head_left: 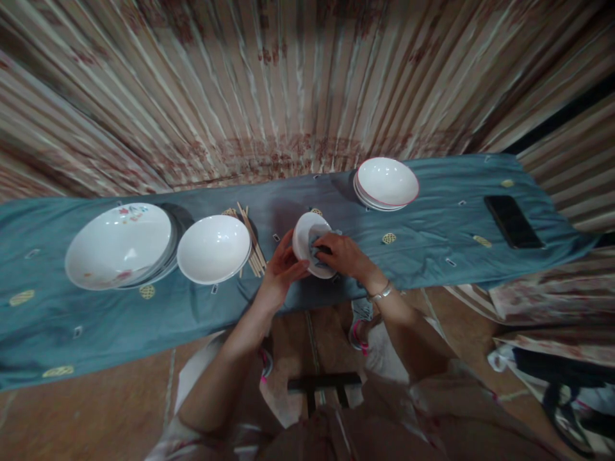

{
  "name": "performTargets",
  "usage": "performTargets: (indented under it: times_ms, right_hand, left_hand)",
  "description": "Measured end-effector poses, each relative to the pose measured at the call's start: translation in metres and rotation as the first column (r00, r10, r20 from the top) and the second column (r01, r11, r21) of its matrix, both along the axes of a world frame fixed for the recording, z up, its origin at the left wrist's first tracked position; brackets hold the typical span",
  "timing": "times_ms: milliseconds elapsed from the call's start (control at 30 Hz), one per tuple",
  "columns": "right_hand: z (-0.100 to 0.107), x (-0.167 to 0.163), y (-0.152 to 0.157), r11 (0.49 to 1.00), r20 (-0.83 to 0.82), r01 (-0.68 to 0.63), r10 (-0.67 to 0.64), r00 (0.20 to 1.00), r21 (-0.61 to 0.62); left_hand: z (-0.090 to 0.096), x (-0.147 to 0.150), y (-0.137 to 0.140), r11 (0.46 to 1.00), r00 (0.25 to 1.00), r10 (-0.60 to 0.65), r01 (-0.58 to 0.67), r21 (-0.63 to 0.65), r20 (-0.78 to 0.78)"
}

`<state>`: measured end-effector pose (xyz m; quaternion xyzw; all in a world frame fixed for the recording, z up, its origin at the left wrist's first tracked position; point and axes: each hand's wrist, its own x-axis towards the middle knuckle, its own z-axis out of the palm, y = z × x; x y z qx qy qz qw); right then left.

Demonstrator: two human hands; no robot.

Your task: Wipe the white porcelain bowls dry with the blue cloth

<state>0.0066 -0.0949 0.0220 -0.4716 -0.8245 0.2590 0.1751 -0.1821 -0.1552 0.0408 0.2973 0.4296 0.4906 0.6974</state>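
In the middle of the head view a small white bowl [302, 232] is tilted toward my right side. My left hand [283, 267] grips it by its left wall, thumb on the near rim and fingers behind. Inside the bowl, my right hand [343, 255] presses a bluish-grey cloth [317, 251] against the inner surface, fingers closed on it. A silver bracelet [382, 292] circles my right wrist. Left of my left hand lie several wooden chopsticks [254, 243], partly behind a white bowl [214, 248].
A stack of large floral bowls [120, 246] stands at the left. Several red-rimmed bowls [388, 182] are stacked at the back right. A black phone [513, 221] lies farther right on the blue-green tablecloth [423, 246]. A pleated curtain [298, 83] hangs behind the table.
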Motion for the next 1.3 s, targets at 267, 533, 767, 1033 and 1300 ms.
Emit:
performTargets:
  times_ms: [267, 533, 767, 1033, 1300]
  right_hand:
    - [-0.013, -0.013, 0.0, 0.983, -0.198, 0.114, -0.085, 0.977, 0.143]
    - [-0.014, -0.015, 0.006, 0.995, -0.487, 0.091, -0.094, 0.868, -0.029]
    - [0.004, -0.021, 0.002, 0.935, -0.722, -0.097, -0.193, 0.665, -0.34]
    - [0.014, -0.023, -0.005, 0.796, -0.79, -0.291, -0.342, 0.509, -0.532]
    - [0.025, -0.016, -0.005, 0.743, -0.762, -0.361, -0.299, 0.575, -0.564]
  left_hand:
    - [-0.002, 0.001, 0.0, 1.0, 1.0, 0.013, -0.012, 0.012, -0.013]
    - [-0.003, 0.001, -0.001, 1.0, 1.0, 0.02, -0.02, 0.005, 0.013]
    - [-0.001, 0.001, -0.001, 1.0, 1.0, 0.018, -0.018, 0.013, 0.003]
    - [0.001, 0.001, -0.002, 1.0, 1.0, 0.02, -0.02, 0.004, 0.011]
    - [-0.001, 0.001, -0.001, 1.0, 1.0, 0.013, -0.013, 0.015, 0.008]
